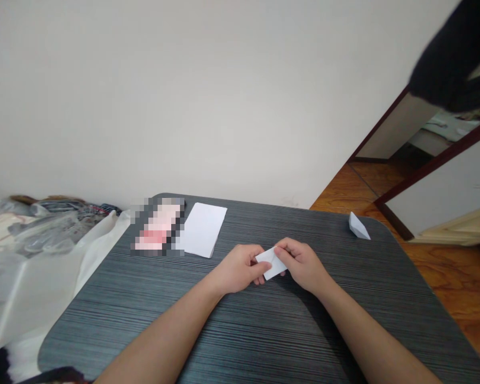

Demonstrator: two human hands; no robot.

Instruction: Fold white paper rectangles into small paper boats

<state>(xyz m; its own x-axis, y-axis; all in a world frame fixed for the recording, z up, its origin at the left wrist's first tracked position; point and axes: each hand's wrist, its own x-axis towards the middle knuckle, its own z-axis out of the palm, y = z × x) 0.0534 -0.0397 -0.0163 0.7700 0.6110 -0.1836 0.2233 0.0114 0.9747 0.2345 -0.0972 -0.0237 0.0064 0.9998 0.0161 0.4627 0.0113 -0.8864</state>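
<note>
A small folded piece of white paper (271,263) is held between both my hands just above the dark striped table (152,309). My left hand (240,269) pinches its left end with closed fingers. My right hand (302,264) grips its right end, fingers curled over the top. Part of the paper is hidden under my fingers.
A stack of white paper sheets (202,229) lies at the back of the table, beside a blurred pink object (158,230). A small folded paper shape (358,226) sits at the far right corner. Plastic bags and cloth (36,240) lie to the left. Wooden floor (456,266) lies to the right.
</note>
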